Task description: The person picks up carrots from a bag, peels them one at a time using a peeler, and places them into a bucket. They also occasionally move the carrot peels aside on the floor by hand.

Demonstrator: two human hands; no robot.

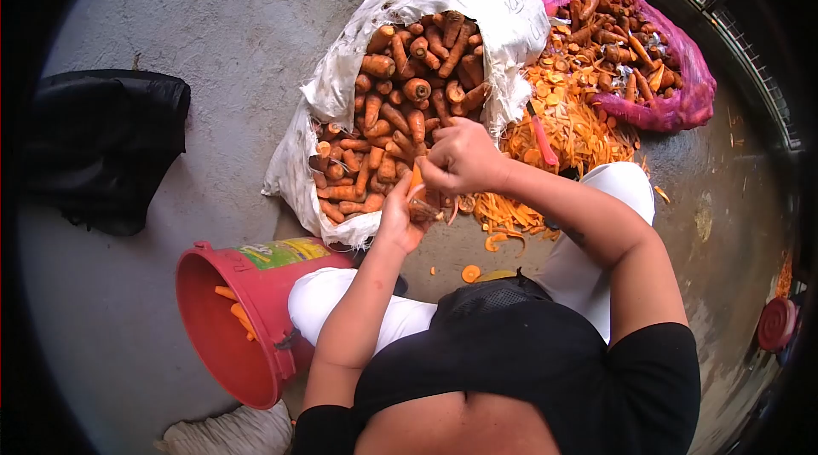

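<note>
My left hand is closed around a carrot, with its upper part showing bright orange. Just above and to the right, my right hand is closed in a grip against the carrot; the tool in it, if any, is too hidden to make out. Thin peel hangs beside my left fingers. Behind both hands lies a white sack, its opening full of unpeeled carrots. To the right of my right hand is a heap of orange peelings and slices, with a red-handled tool resting on it.
A red bucket lies tilted at the left with a few peeled carrots inside. Black cloth or plastic lies at the far left. A pink mesh sack of carrot pieces is at the upper right. Loose slices dot the floor.
</note>
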